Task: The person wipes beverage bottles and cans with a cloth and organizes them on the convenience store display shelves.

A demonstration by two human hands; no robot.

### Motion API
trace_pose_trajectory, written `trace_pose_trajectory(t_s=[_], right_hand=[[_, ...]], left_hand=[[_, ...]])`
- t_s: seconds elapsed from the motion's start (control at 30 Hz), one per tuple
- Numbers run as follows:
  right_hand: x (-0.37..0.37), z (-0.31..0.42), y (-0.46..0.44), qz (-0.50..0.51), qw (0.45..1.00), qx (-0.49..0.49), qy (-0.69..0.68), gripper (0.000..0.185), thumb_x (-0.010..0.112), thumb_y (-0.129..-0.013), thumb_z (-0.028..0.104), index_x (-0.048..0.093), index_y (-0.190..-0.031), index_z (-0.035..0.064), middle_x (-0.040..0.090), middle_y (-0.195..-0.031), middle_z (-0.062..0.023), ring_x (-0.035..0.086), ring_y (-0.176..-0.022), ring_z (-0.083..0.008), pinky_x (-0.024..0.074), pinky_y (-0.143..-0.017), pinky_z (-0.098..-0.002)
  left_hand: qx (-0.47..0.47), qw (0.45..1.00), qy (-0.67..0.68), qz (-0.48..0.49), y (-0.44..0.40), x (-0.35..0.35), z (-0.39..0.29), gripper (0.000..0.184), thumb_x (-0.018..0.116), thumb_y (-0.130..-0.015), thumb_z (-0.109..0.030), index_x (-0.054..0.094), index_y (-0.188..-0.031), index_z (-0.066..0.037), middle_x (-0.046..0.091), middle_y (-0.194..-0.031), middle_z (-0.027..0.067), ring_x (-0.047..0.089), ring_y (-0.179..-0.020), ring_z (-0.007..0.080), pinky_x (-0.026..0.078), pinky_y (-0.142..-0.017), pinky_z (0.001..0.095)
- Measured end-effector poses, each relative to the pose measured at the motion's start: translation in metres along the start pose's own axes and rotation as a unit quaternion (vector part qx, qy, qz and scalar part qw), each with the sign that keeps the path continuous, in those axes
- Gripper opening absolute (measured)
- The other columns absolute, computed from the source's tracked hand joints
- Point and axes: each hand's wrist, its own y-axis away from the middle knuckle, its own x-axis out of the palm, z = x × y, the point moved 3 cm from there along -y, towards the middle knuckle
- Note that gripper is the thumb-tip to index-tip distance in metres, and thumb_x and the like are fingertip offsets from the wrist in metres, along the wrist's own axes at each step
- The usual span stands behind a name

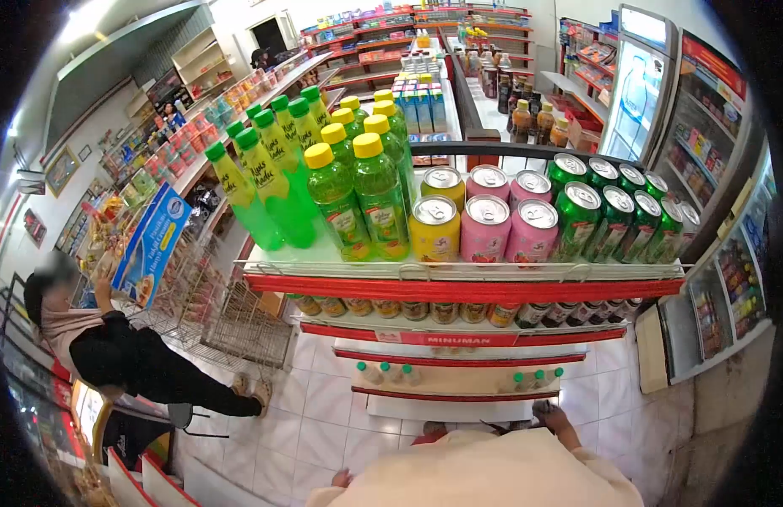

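Low in the view, my left hand [342, 478] hangs beside my light-coloured top, mostly hidden by the sleeve; its few visible fingers look loosely open and empty. My right hand [556, 418] is at the lower right of the shelf unit, closed round a small dark thing that I cannot make out. Above both hands, the top shelf [459, 289] bears tall green bottles [277, 182], yellow-capped bottles [381, 198], a yellow can [435, 230], pink cans [485, 230] and green cans [577, 221]. Lower shelves hold more cans [445, 312] and small green-capped bottles [539, 378].
At the left, another person [113, 351] stands by a wire rack [248, 325] with a blue sign [151, 245]. Glass-door fridges [636, 93] line the right side. Further shelves [375, 42] stand at the back. Tiled floor [320, 422] shows around the shelf unit.
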Motion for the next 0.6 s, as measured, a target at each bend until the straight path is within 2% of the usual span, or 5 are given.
trace_pose_trajectory(t_s=[0.07,0.13,0.3,0.47,0.6], right_hand=[[0.01,-0.089,0.004,0.018,0.996,0.079,0.035,0.049,0.07,-0.072,0.039,0.061,-0.101,0.001,0.066,-0.076,-0.0127,0.062,-0.061,-0.0236,0.0497,-0.057,-0.0358],[0.012,-0.119,0.032,0.033,0.989,0.106,0.094,0.048,0.071,-0.071,0.039,0.061,-0.1,0.0012,0.066,-0.075,-0.0124,0.062,-0.06,-0.0235,0.0497,-0.056,-0.0357],[0.021,-0.127,0.072,0.033,0.986,0.136,0.092,0.045,0.071,-0.071,0.037,0.061,-0.097,0.0019,0.066,-0.072,-0.0119,0.062,-0.058,-0.0233,0.0497,-0.055,-0.0354],[0.036,-0.13,0.062,0.023,0.991,0.105,0.076,0.042,0.071,-0.07,0.036,0.062,-0.094,0.0026,0.065,-0.07,-0.0114,0.061,-0.057,-0.023,0.0497,-0.054,-0.035],[0.053,-0.131,0.026,-0.015,1.0,0.011,0.016,0.04,0.072,-0.07,0.035,0.062,-0.092,0.0031,0.065,-0.068,-0.011,0.061,-0.055,-0.0228,0.0498,-0.053,-0.0347]], left_hand=[[-0.049,0.998,0.023,-0.044,0.013,-0.021,0.015,0.042,0.049,-0.09,-0.032,0.048,-0.124,-0.007,0.059,-0.109,0.0089,0.057,-0.095,0.0203,0.043,-0.083,0.0327],[-0.079,0.993,0.042,-0.072,0.02,-0.027,0.024,0.041,0.049,-0.09,-0.031,0.048,-0.123,-0.007,0.059,-0.108,0.0092,0.057,-0.095,0.0205,0.043,-0.082,0.0327],[-0.068,0.995,0.052,-0.059,0.012,-0.004,0.024,0.04,0.049,-0.089,-0.03,0.049,-0.121,-0.005,0.06,-0.107,0.0098,0.058,-0.093,0.0208,0.045,-0.08,0.0327],[0.0,1.0,0.015,0.005,0.006,0.03,0.005,0.039,0.05,-0.089,-0.028,0.05,-0.12,-0.004,0.06,-0.105,0.0105,0.058,-0.091,0.0211,0.046,-0.078,0.0327],[0.092,0.995,-0.029,0.025,0.015,0.025,-0.001,0.038,0.05,-0.089,-0.027,0.05,-0.118,-0.003,0.06,-0.103,0.011,0.059,-0.09,0.0214,0.048,-0.077,0.0327]])
